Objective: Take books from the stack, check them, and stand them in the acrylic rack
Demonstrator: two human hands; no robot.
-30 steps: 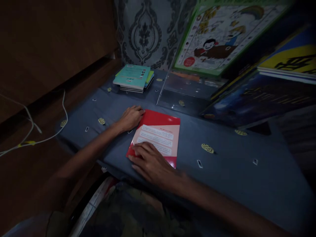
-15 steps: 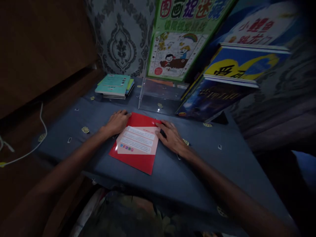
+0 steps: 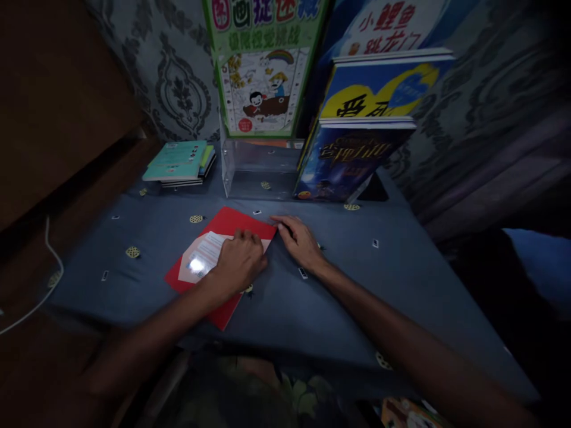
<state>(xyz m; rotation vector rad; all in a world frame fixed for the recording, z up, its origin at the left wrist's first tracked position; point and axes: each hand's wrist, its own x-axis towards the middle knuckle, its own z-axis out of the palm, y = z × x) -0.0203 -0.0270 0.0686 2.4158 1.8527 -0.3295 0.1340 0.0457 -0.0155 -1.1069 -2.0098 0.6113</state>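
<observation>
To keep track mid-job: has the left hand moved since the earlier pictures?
Yes. Against the clear stand, the left hand has shifted right and farther from it, now over the right side of the red book.

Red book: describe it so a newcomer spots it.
On the blue-grey table, find the clear stand. In front of it, the red book lies angled, partly under the left hand. Unlike the teal-topped stack, its cover is red with a pink panel.

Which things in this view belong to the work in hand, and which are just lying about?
In hand:
thin red book with a pink panel
left hand, on it
right hand, at its corner

Apparently just around:
stacked books with a turquoise cover on top
clear plastic stand
green-bordered picture book
dark blue standing book
white cable
</observation>
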